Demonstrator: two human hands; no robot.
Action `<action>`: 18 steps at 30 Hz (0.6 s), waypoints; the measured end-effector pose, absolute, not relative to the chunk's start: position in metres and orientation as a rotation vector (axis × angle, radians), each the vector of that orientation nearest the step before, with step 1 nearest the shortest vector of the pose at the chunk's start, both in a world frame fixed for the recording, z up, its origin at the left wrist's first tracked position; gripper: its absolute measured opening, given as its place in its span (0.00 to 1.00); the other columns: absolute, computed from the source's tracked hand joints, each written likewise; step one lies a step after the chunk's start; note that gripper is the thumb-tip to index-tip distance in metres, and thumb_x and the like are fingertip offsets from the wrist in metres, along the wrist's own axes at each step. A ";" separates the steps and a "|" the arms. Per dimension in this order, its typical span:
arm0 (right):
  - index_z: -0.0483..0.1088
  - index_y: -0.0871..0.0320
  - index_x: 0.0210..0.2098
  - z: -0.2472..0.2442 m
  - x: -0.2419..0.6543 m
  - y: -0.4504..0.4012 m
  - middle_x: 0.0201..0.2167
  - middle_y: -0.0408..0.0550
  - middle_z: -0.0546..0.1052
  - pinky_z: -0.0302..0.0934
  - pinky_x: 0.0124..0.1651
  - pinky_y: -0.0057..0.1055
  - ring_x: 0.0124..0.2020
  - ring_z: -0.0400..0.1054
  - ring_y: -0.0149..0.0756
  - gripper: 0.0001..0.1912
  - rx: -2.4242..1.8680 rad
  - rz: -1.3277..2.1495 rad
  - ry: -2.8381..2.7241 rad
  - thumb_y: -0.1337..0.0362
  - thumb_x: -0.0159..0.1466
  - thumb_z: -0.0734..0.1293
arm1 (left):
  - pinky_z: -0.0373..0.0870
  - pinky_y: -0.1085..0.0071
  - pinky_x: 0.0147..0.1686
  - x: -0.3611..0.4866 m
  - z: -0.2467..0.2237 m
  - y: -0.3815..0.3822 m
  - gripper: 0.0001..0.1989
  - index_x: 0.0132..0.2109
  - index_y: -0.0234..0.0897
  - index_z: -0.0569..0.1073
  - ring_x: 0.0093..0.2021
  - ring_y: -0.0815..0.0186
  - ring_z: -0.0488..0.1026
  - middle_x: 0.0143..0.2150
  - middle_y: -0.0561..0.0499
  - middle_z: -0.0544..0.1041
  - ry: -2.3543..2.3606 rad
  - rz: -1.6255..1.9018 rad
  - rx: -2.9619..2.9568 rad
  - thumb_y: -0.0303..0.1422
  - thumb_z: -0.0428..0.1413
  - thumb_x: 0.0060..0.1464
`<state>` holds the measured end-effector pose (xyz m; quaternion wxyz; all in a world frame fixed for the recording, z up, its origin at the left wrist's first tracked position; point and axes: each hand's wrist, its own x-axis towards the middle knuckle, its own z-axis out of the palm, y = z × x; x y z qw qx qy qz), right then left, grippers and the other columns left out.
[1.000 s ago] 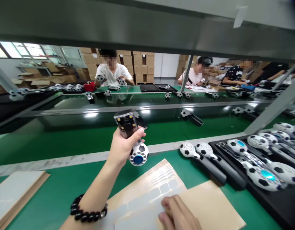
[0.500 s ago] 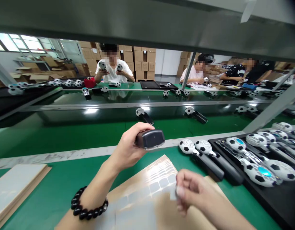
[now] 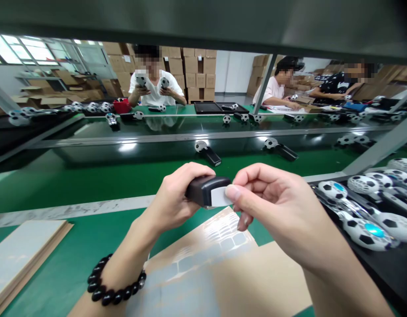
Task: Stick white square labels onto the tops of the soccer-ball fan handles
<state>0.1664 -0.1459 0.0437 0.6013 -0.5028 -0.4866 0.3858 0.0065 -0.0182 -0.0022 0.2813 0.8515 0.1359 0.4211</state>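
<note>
My left hand [image 3: 173, 193] grips a black handle [image 3: 205, 191], held level with its end facing right. The ball end of this device is hidden behind my hand. My right hand [image 3: 272, 202] pinches a pale grey sticker [image 3: 221, 196] between thumb and fingers and holds it against the handle's end. Below my hands, a sticker sheet [image 3: 197, 264] with rows of pale grey rounded squares lies on a tan backing card [image 3: 256, 281]. A black bead bracelet [image 3: 114, 286] circles my left wrist.
A black tray [image 3: 362, 268] of football-patterned devices stands at right on the green bench mat. A stack of boards [image 3: 21, 251] lies at left. More devices sit on the bench beyond, with co-workers across it and a metal shelf overhead.
My right hand has risen from over the sheet and brought the sticker to the handle's end. My left hand has moved slightly closer, and the view has tilted.
</note>
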 end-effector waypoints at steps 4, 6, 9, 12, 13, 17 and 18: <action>0.75 0.55 0.28 0.045 0.169 -0.146 0.21 0.39 0.74 0.68 0.21 0.18 0.20 0.70 0.26 0.07 -1.185 0.877 -1.136 0.65 0.61 0.74 | 0.73 0.68 0.42 0.008 -0.001 -0.019 0.14 0.45 0.41 0.76 0.39 0.61 0.78 0.43 0.48 0.81 0.389 1.114 2.272 0.24 0.60 0.51; 0.75 0.55 0.28 0.046 0.169 -0.147 0.22 0.39 0.74 0.68 0.20 0.18 0.20 0.70 0.26 0.06 -1.199 0.871 -1.134 0.65 0.61 0.75 | 0.73 0.67 0.43 0.009 0.000 -0.020 0.13 0.44 0.41 0.77 0.39 0.60 0.78 0.43 0.47 0.82 0.416 1.103 2.254 0.24 0.61 0.51; 0.75 0.55 0.28 0.047 0.170 -0.148 0.21 0.38 0.74 0.68 0.20 0.18 0.19 0.70 0.26 0.07 -1.201 0.879 -1.122 0.65 0.60 0.77 | 0.73 0.67 0.43 0.010 0.001 -0.022 0.13 0.43 0.41 0.78 0.39 0.60 0.77 0.42 0.48 0.82 0.426 1.089 2.216 0.25 0.62 0.50; 0.76 0.55 0.28 0.047 0.170 -0.148 0.21 0.38 0.74 0.68 0.20 0.17 0.19 0.70 0.25 0.07 -1.189 0.888 -1.117 0.66 0.60 0.77 | 0.73 0.67 0.43 0.011 0.002 -0.023 0.12 0.41 0.41 0.80 0.37 0.60 0.77 0.40 0.47 0.81 0.469 1.075 2.139 0.26 0.63 0.47; 0.76 0.55 0.28 0.047 0.170 -0.148 0.21 0.38 0.74 0.68 0.20 0.17 0.19 0.70 0.25 0.07 -1.189 0.885 -1.117 0.66 0.59 0.77 | 0.73 0.66 0.43 0.011 0.002 -0.023 0.12 0.40 0.41 0.80 0.37 0.59 0.77 0.39 0.47 0.81 0.487 1.070 2.117 0.26 0.64 0.46; 0.76 0.55 0.28 0.046 0.171 -0.147 0.21 0.38 0.75 0.68 0.20 0.18 0.19 0.70 0.26 0.07 -1.194 0.870 -1.122 0.65 0.59 0.77 | 0.73 0.66 0.43 0.012 0.001 -0.023 0.12 0.41 0.41 0.80 0.37 0.59 0.76 0.40 0.48 0.82 0.482 1.066 2.148 0.27 0.64 0.46; 0.76 0.55 0.28 0.046 0.172 -0.146 0.21 0.38 0.75 0.68 0.20 0.18 0.19 0.71 0.26 0.07 -1.195 0.871 -1.122 0.65 0.59 0.77 | 0.73 0.67 0.43 0.012 0.001 -0.023 0.12 0.41 0.41 0.79 0.37 0.60 0.77 0.40 0.48 0.82 0.465 1.069 2.171 0.27 0.64 0.47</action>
